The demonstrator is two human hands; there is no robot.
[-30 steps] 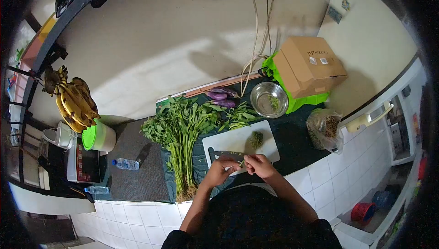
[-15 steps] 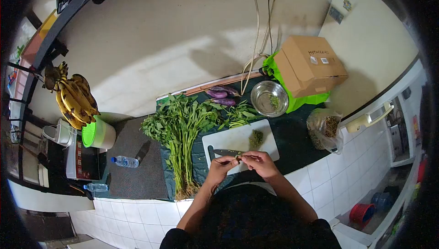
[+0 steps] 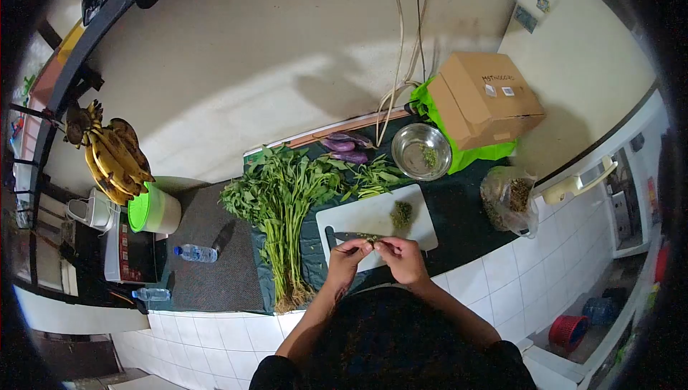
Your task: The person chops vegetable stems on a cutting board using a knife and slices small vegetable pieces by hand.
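Note:
My left hand [image 3: 348, 261] and my right hand [image 3: 403, 260] meet over the near edge of a white cutting board [image 3: 351, 214]. Thumbs and fingertips are pinched together around something too small to make out. Just beyond them lies a knife [image 3: 345, 236] with a dark handle, flat on the board, its blade partly hidden by my fingers. Small green bits [image 3: 370, 236] lie along the blade. A greenish-brown clump [image 3: 401, 214] sits on the board's right part. Left of the board, a big bunch of long-stemmed leafy greens [image 3: 287, 211] lies with roots toward me.
Purple eggplants [image 3: 348, 148] and a metal bowl [image 3: 421, 151] with green bits lie behind the board. A cardboard box [image 3: 491, 100] stands back right, near a plastic bag [image 3: 507, 202] of brownish-green contents. Water bottles [image 3: 196, 253], a green-lidded tub [image 3: 154, 207] and hanging bananas [image 3: 111, 157] are left.
My right hand has shifted slightly left and its fingers have come closer to the left fingertips. The view has moved a little; the board and knife lie as before.

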